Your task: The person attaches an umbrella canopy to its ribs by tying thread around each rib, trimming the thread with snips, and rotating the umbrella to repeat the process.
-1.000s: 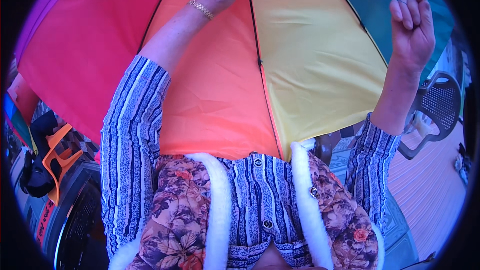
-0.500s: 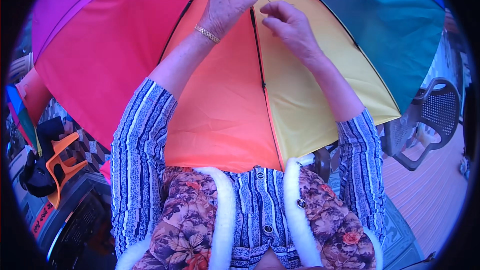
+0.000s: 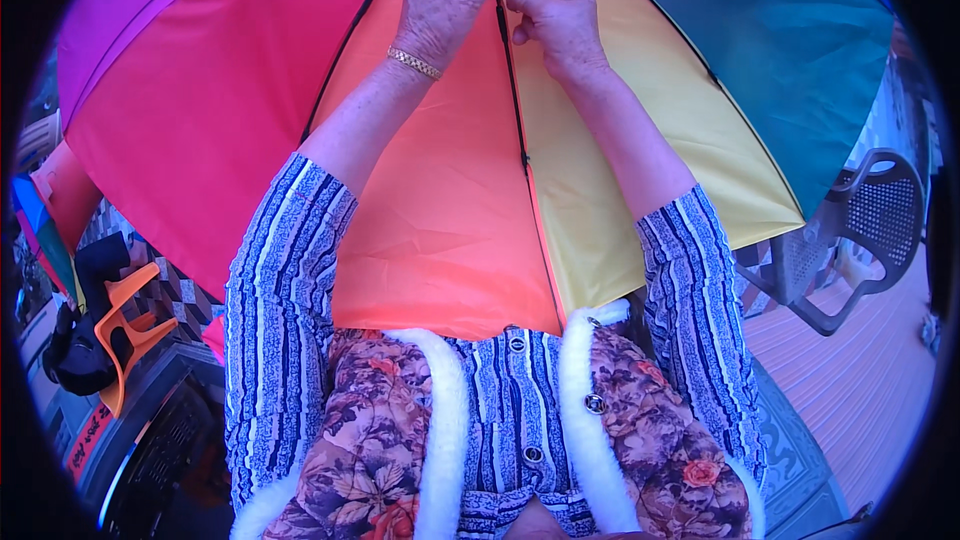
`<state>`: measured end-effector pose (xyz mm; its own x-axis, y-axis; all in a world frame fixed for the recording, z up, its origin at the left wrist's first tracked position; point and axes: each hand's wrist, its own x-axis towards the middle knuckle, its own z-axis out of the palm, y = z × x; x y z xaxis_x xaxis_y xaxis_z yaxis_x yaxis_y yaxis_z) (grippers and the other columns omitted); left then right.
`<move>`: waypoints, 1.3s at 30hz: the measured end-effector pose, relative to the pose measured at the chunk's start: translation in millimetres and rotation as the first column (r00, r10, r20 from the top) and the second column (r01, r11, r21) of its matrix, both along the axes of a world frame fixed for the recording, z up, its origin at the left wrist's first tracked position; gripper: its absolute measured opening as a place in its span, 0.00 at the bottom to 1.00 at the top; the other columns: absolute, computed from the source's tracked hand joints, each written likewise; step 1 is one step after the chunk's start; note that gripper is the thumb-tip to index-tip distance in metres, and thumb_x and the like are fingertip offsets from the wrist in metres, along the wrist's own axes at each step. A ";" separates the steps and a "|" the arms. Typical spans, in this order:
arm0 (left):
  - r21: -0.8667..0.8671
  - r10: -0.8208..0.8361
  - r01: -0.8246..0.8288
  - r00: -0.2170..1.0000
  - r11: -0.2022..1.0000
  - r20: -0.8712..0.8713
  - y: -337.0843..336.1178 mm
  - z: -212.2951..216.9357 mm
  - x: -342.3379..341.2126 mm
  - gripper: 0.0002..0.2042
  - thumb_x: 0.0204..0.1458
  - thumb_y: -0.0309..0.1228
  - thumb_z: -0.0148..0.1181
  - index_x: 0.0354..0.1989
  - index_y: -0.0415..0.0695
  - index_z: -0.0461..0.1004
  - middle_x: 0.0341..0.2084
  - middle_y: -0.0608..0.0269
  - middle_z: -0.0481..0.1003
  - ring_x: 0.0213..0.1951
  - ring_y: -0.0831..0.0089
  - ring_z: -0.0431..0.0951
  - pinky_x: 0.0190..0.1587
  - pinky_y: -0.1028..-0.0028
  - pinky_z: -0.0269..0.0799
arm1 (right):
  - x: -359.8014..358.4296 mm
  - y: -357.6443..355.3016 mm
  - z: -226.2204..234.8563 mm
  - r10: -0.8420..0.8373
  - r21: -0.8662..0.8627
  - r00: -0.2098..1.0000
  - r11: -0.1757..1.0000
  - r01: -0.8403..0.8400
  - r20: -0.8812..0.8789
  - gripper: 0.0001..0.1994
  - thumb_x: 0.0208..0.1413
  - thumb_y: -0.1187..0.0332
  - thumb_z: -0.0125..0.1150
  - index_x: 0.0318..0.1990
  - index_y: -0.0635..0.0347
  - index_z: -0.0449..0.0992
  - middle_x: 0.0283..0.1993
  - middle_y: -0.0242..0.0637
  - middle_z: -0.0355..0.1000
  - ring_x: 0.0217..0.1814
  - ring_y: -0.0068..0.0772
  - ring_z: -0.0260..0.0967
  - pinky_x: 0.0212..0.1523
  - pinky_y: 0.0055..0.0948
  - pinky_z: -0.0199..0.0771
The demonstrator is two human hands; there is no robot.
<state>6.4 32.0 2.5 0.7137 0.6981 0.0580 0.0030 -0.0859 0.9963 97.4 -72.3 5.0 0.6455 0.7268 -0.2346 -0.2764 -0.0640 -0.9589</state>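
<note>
A large open umbrella (image 3: 450, 200) with pink, orange, yellow and teal panels fills the upper view, its inside facing me. My left hand (image 3: 445, 2), with a gold bracelet at the wrist, pinches the fabric at a black rib (image 3: 512, 90) between the orange and yellow panels. Just to the right of that rib, my right hand (image 3: 553, 10) has its fingertips closed on a thin needle or thread. The two hands nearly touch at the top of the view.
A dark mesh chair (image 3: 865, 230) stands at the right on a wooden plank floor (image 3: 860, 390). An orange plastic chair (image 3: 125, 325) and a black bag (image 3: 80, 355) sit at the lower left, beside a dark crate (image 3: 160, 450).
My right hand came down from a raised position at the right and joined my left hand at the umbrella rib. The umbrella shifted slightly in view.
</note>
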 end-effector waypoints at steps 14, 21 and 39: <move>-0.230 0.110 -0.097 0.993 0.968 0.048 1.5 5.9 -5.1 0.04 0.49 0.27 0.54 0.24 0.43 0.71 0.17 0.74 0.67 0.17 0.84 0.63 0.20 0.83 0.57 | 11.9 -43.2 8.8 0.219 0.207 0.936 0.964 -0.165 -0.275 0.08 0.61 0.67 0.46 0.40 0.62 0.67 0.28 0.32 0.69 0.20 0.20 0.63 0.24 0.22 0.67; 0.326 -0.035 0.083 0.988 0.942 -0.153 -8.1 5.1 -2.3 0.05 0.48 0.28 0.55 0.24 0.41 0.70 0.17 0.66 0.70 0.19 0.72 0.70 0.22 0.76 0.65 | 86.7 -100.7 32.3 0.287 0.412 0.915 0.898 -0.154 -0.284 0.08 0.62 0.68 0.44 0.41 0.61 0.68 0.17 0.21 0.48 0.15 0.15 0.46 0.21 0.20 0.54; 0.780 0.116 0.130 0.961 0.612 -0.251 -8.6 15.9 -2.4 0.08 0.45 0.32 0.62 0.29 0.43 0.71 0.27 0.55 0.73 0.31 0.58 0.74 0.33 0.65 0.71 | 70.4 -112.5 75.1 0.338 0.498 0.921 0.843 -0.204 -0.194 0.11 0.64 0.68 0.41 0.45 0.62 0.70 0.17 0.22 0.48 0.15 0.15 0.45 0.24 0.20 0.54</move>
